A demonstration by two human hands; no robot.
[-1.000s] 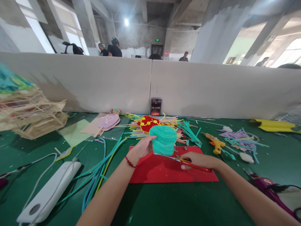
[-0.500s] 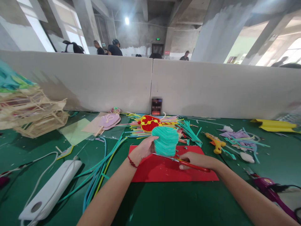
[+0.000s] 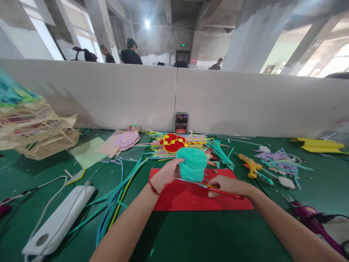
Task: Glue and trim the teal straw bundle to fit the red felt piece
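Note:
A turquoise ribbed piece point(image 3: 192, 164) with rounded corners is pinched at its left edge by my left hand point(image 3: 171, 171). Red-handled scissors point(image 3: 225, 192) are gripped in my right hand point(image 3: 222, 185), their blades pointing left along the lower edge of the turquoise piece. Whether the blades touch it cannot be made out. Beneath both hands lies a red sheet point(image 3: 191, 200) with small scraps on it. Just behind the turquoise piece, a red oval with yellow trim point(image 3: 173, 143) rests on a heap of coloured stems point(image 3: 158, 154).
Turquoise and blue stems point(image 3: 109, 202) and a white power strip point(image 3: 58, 220) lie left. A yellow glue gun point(image 3: 251, 165), a purple glue gun point(image 3: 313, 218) and scraps point(image 3: 278, 163) are at right. A wooden frame point(image 3: 40, 134) stands far left, before a white partition point(image 3: 122, 98). People are beyond.
The turquoise piece has shifted very slightly downward, while both hands keep nearly the same places and holds. Behind the partition, people have changed position.

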